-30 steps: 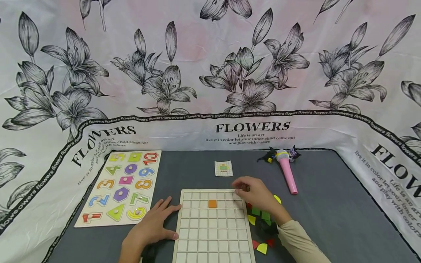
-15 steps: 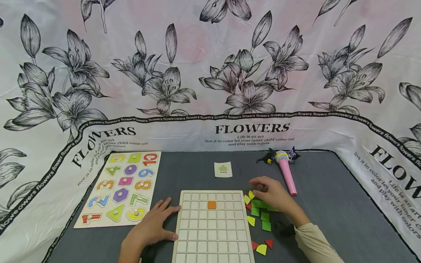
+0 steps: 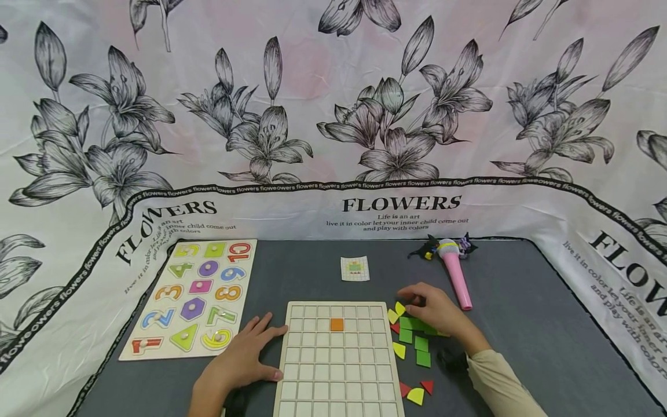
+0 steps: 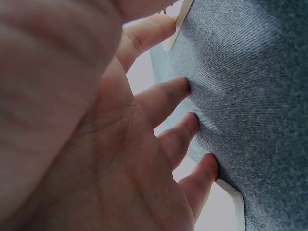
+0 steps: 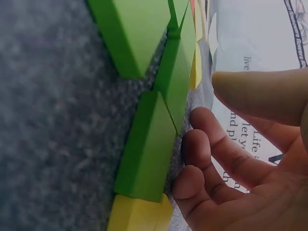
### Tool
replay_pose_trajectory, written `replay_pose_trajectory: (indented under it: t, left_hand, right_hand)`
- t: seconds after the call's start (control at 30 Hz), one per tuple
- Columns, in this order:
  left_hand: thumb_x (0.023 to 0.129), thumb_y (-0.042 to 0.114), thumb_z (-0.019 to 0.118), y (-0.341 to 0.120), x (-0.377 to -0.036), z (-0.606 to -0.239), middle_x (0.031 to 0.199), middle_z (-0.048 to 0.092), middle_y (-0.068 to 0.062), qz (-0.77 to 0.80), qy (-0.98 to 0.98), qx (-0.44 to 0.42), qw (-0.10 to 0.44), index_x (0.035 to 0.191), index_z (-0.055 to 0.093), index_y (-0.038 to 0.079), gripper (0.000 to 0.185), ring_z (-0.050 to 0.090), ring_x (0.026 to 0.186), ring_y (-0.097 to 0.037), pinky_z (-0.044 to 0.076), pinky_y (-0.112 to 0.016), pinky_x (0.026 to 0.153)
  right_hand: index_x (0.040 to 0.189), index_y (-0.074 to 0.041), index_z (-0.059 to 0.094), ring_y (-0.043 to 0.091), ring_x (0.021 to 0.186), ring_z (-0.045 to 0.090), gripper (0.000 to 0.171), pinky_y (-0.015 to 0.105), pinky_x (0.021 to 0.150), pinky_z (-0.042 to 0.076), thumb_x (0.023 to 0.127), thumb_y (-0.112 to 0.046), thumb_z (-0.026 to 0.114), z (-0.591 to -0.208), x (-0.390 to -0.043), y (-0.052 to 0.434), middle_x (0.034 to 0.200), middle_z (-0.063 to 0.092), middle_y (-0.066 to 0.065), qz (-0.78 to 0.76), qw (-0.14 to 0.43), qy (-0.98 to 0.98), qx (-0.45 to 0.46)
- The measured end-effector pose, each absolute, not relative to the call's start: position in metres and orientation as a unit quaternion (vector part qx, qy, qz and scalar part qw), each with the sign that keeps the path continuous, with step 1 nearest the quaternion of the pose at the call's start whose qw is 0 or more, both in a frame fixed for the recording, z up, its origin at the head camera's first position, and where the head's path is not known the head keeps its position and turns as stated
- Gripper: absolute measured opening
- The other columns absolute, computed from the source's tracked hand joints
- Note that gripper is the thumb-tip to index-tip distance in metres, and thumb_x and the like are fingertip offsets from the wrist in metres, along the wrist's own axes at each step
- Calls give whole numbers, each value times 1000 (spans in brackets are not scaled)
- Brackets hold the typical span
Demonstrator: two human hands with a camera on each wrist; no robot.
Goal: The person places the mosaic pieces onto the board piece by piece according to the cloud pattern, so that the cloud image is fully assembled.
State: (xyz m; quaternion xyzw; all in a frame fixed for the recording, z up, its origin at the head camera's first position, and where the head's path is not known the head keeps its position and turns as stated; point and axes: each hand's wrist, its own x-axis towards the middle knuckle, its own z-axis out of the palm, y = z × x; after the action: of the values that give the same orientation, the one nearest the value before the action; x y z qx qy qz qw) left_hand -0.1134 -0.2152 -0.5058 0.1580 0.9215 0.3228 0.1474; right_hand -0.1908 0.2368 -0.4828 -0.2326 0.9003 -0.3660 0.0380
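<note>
A pale wooden grid board (image 3: 339, 370) lies in front of me with one orange square (image 3: 337, 324) in a cell near its top. My left hand (image 3: 242, 356) rests spread at the board's left side, thumb and index fingertip touching its edge. In the left wrist view the other fingertips (image 4: 192, 120) are down on the grey cloth. Right of the board, my right hand (image 3: 435, 313) hovers by green blocks (image 3: 421, 343), its fingers loosely bent and thumb apart. The right wrist view shows green blocks (image 5: 144, 144) and a yellow block (image 5: 137, 211) beside the fingers, with nothing held.
A number-and-shape puzzle board (image 3: 165, 339) lies to the left. Behind the grid board is a small pattern card (image 3: 355, 269). A pink toy microphone (image 3: 456, 278) lies at back right. Yellow pieces (image 3: 399, 350) and red triangles (image 3: 427, 387) are scattered along the board's right side.
My right hand has moved right, from the board's top right corner to the loose pieces, and has since stayed almost still there. The left hand keeps its place.
</note>
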Motion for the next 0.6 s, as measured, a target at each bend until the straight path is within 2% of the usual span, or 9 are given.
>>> replay_pose_trajectory:
  t: [0.2,0.47,0.6]
  left_hand:
    - [77,36,97,-206,-108,-481,169,32,-28,322,921,143,167,154,60,15,89,21,154,-59,23,-78,116]
    - [75,45,97,-214,-115,-506,170,33,-25,315,925,154,146,155,59,20,92,21,156,-56,23,-78,116]
    - [73,49,97,-217,-117,-515,169,35,-24,314,926,158,137,155,60,22,93,22,155,-56,24,-79,115]
  right_hand:
    - [121,-5,78,15,86,53,26,34,74,48,95,-2,78,-486,-199,237,105,63,1,-358,50,896,-257]
    - [112,-6,76,15,85,53,19,35,74,49,95,-2,79,-487,-203,235,105,61,2,-349,66,898,-259]
    - [104,-8,72,16,83,56,12,35,72,50,96,-2,78,-487,-203,234,97,63,-1,-352,63,904,-236]
